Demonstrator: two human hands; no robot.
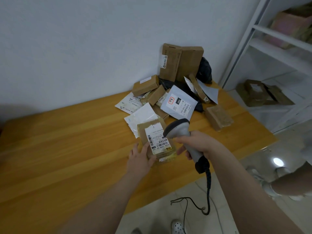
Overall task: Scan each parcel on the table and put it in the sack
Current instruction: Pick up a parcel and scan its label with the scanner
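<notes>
My left hand [140, 158] holds a flat brown parcel [156, 141] by its near edge, thumb on its white shipping label, just above the wooden table [67, 146]. My right hand [196, 143] grips the handle of a grey barcode scanner [177, 128], whose head points at the label from the right. Its coiled black cable hangs down off the table edge. Behind them lies a pile of parcels [173, 93]: brown boxes, white mailers and dark bags, stacked up against the wall. The sack is not in view.
A separate brown taped parcel [218, 116] lies at the table's right side. White metal shelving [276, 61] with boxes stands to the right. Another person's leg and shoe [283, 181] show at the lower right on the tiled floor.
</notes>
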